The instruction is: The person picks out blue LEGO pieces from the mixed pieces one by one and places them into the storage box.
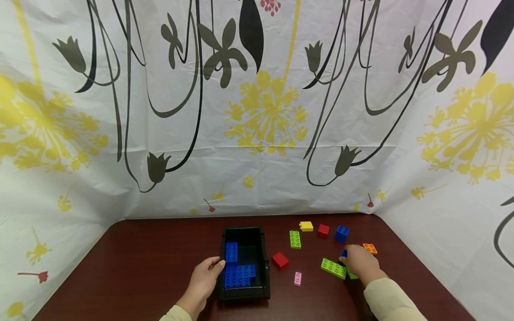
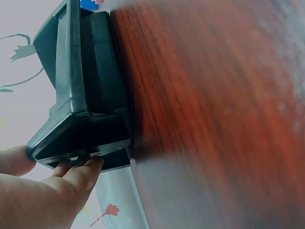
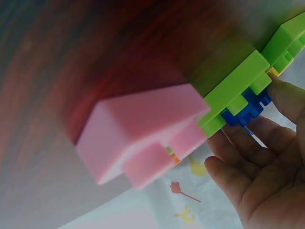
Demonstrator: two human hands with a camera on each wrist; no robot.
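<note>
A black plastic bin (image 1: pixel 266 285) stands on the table with several blue toy bricks (image 1: pixel 238 275) along its left side. My left hand (image 1: pixel 205 278) grips the bin's left wall, thumb at the rim and fingers on the outer side; the left wrist view shows these fingers (image 2: pixel 83 172) under the rim. On the right, my right hand (image 1: pixel 359 263) pinches a blue brick (image 1: pixel 343 253), partly hidden by the fingers. A long green brick (image 1: pixel 333 268) lies just left of that hand, and another green brick (image 1: pixel 352 274) is partly under it. In the right wrist view the blue brick (image 3: pixel 245 110) shows beyond green.
Beyond the right hand lie a blue brick (image 1: pixel 341 233), an orange brick (image 1: pixel 370 248) and a red brick (image 1: pixel 323 230). Nearer the bin are yellow (image 1: pixel 306 226), green (image 1: pixel 295 239), red (image 1: pixel 280 260) and pink bricks (image 1: pixel 297 279). A patterned curtain (image 1: pixel 257 187) borders the table (image 1: pixel 160 258).
</note>
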